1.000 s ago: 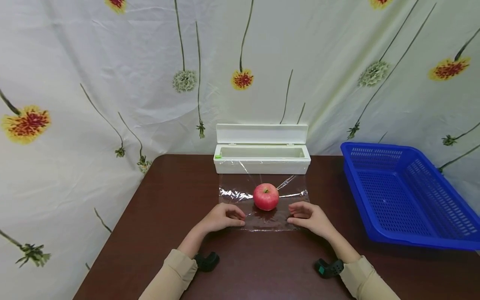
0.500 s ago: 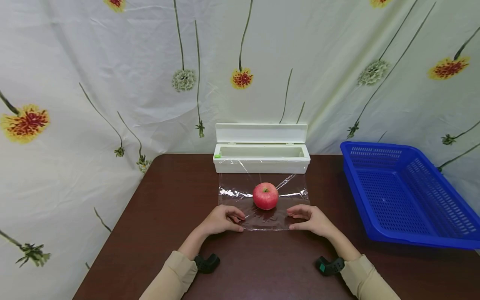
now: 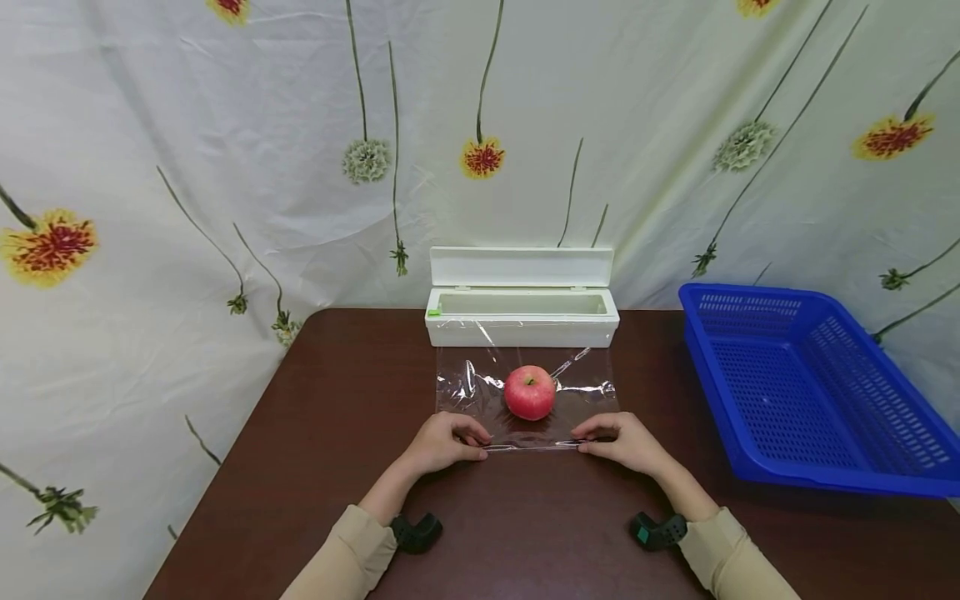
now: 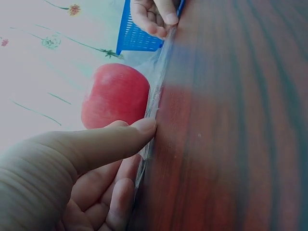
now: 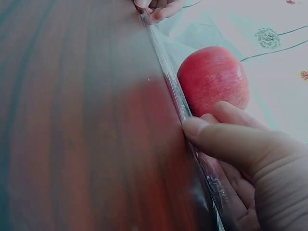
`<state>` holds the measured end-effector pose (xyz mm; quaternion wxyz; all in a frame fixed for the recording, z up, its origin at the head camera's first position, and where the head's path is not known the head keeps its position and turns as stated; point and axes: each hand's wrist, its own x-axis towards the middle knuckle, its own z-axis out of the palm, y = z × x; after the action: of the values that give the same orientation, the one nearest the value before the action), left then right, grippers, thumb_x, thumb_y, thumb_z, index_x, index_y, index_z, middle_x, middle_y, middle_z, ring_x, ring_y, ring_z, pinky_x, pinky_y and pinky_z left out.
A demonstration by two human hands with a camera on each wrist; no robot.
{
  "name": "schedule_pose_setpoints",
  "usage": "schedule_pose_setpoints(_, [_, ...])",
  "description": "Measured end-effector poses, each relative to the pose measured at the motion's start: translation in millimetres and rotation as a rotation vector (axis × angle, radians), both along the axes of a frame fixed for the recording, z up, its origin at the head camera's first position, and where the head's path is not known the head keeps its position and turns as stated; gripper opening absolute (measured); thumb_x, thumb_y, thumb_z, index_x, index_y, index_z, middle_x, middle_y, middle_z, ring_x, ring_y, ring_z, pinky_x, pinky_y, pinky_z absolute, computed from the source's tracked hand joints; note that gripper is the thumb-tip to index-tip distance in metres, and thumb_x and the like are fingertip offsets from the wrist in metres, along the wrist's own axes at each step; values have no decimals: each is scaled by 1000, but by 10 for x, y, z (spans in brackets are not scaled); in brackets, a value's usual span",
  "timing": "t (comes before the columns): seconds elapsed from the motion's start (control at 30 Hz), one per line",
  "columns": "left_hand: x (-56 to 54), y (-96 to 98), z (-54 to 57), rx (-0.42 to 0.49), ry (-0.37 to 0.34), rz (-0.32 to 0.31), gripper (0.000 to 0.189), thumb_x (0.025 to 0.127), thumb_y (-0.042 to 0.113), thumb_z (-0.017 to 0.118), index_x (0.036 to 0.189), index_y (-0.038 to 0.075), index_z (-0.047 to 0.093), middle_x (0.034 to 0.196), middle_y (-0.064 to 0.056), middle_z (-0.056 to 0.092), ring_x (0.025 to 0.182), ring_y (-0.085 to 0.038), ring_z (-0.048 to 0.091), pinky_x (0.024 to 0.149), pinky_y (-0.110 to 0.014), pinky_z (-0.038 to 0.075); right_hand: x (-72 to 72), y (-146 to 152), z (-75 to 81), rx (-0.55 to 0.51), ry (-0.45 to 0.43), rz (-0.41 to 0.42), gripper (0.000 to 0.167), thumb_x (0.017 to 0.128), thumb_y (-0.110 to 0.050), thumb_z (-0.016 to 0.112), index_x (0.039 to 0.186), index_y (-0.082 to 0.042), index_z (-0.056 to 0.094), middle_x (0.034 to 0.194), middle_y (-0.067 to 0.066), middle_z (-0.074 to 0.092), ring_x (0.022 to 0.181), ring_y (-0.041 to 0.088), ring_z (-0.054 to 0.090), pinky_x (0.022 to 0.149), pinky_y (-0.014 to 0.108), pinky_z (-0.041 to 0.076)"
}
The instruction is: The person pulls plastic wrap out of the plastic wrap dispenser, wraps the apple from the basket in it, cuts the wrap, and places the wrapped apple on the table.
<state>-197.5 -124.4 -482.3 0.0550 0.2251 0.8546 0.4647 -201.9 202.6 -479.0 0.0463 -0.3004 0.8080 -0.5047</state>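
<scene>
A sheet of clear plastic wrap [image 3: 477, 398] lies on the table, running from the front of a white wrap dispenser [image 3: 522, 334] whose lid stands up. On the sheet's middle rests a red apple [image 3: 529, 392], stem upward. My left hand [image 3: 444, 439] pinches the near edge of the wrap at its left corner, thumb on the edge in the left wrist view. At the right corner my right hand [image 3: 624, 440] pinches the same edge between thumb and fingers. Between the hands the edge runs straight, just in front of the apple.
A blue plastic basket [image 3: 832, 482] stands at the right on the dark brown table [image 3: 360, 375]. Behind the table hangs a white cloth [image 3: 300, 125] with a flower print. Dark bands [image 3: 417, 533] sit on both wrists.
Both hands have closed their fingers on the near edge of the plastic wrap. That edge has come up slightly and toward the apple, and is now straighter. Apple and dispenser stay in place.
</scene>
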Motion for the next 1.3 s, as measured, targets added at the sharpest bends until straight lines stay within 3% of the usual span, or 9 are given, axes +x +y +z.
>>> schedule_pose_setpoints(0.17, [3,5,16,29,4,11,7,77,9,77,82,9,73,74,3,68,67,-8,61,59,-23,48,99,-56,168,47,46,-58,11,81,3,69,92,4,71,86,13,70,78,16,65,69,23,52])
schedule_pose_setpoints(0.37, [-6,28,46,37,25,28,5,78,8,75,83,8,73,77,2,69,70,-7,63,63,-23,50,114,-71,204,52,83,-111,11,81,4,68,91,3,71,86,12,70,77,15,64,70,25,52])
schedule_pose_setpoints(0.83, [-29,66,154,133,115,103,6,79,8,75,85,8,73,81,2,70,71,-9,63,64,-25,52,68,-100,203,-136,149,-186,12,80,9,68,91,8,69,86,17,69,78,18,65,73,22,53])
schedule_pose_setpoints(1.17, [-96,127,150,209,149,222,10,78,9,77,87,7,73,81,-4,70,66,-15,59,59,-24,49,-15,-174,175,-244,266,-249,13,76,15,68,87,8,69,84,21,66,76,14,63,68,15,51])
schedule_pose_setpoints(1.3, [-5,189,343,237,159,238,10,79,2,74,88,-1,71,84,-12,69,68,-21,60,61,-23,49,-48,-222,164,-291,311,-267,13,75,18,67,85,8,68,84,23,65,77,15,62,68,15,50])
